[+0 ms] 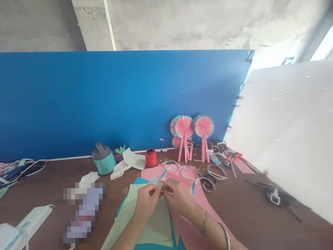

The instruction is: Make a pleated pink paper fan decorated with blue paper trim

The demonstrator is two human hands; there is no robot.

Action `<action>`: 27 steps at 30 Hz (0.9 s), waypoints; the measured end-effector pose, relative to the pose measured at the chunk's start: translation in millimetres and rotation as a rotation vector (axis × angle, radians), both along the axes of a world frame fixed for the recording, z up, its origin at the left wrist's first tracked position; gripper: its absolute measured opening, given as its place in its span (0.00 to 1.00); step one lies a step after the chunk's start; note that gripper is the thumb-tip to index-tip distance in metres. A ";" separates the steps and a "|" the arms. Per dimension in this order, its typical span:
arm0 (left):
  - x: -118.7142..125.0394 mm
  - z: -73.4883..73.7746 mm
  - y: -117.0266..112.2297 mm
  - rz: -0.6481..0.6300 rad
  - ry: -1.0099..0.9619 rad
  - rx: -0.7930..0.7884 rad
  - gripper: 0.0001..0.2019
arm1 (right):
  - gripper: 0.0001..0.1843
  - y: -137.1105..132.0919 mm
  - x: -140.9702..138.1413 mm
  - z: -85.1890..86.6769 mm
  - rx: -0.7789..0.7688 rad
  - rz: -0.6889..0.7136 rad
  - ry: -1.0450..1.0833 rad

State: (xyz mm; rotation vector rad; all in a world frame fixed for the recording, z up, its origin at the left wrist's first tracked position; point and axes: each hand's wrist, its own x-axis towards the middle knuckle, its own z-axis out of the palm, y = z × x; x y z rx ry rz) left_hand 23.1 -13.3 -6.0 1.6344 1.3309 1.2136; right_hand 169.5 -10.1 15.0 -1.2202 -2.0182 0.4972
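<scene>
My left hand (146, 203) and my right hand (178, 197) meet over a stack of coloured paper sheets (156, 225). Both pinch a small roll of clear tape (155, 181) between their fingertips; the strip between them is too small to make out. A pink sheet (192, 232) lies under my right wrist, a pale green sheet under my left. Just beyond the fingers lie white rings with small striped paper bits (179, 170).
Pink pleated paper fans (194, 130) lean against the blue board (104, 100). A teal and grey speaker (104, 159), a red thread spool (151, 157), white paper scraps and black scissors (208, 178) lie behind. A black tool (274, 196) rests at right. White boxes (23, 222) sit at left.
</scene>
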 end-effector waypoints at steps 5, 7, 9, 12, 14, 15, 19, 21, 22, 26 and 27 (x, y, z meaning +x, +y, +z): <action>-0.2 2.4 -0.8 0.013 0.012 -0.007 0.18 | 0.12 1.0 2.5 0.5 -0.024 0.039 -0.026; 0.3 2.9 -1.7 0.011 0.047 0.018 0.17 | 0.11 0.2 1.6 0.4 0.008 0.029 -0.056; 1.1 2.9 -2.6 0.021 0.091 0.056 0.17 | 0.10 -0.9 -0.2 -0.7 0.044 0.010 -0.076; 2.6 1.9 -3.6 0.039 0.153 0.089 0.17 | 0.10 -2.0 -3.2 -3.7 0.078 -0.032 -0.076; 3.2 0.6 -3.6 0.029 0.160 0.081 0.18 | 0.09 -2.2 -4.5 -5.6 0.087 -0.052 -0.061; 3.3 -0.2 -3.5 0.020 0.151 0.073 0.18 | 0.09 -2.1 -4.9 -6.2 0.087 -0.058 -0.051; 1.7 -2.7 -1.8 0.004 0.077 0.042 0.18 | 0.09 -0.5 -3.8 -5.0 0.066 -0.058 -0.028; 0.3 -3.2 -0.7 -0.003 0.044 0.021 0.19 | 0.09 0.5 -1.7 -2.6 0.033 -0.030 -0.024; -0.4 -3.2 -0.2 -0.002 0.036 0.011 0.19 | 0.10 0.8 -0.6 -1.2 0.008 -0.010 -0.024; -1.5 -1.7 -0.2 0.009 0.055 0.004 0.19 | 0.12 0.7 2.1 2.1 -0.036 0.021 -0.044; -1.2 -0.9 -0.8 0.009 0.066 0.011 0.18 | 0.12 0.4 1.8 1.8 -0.021 0.017 -0.050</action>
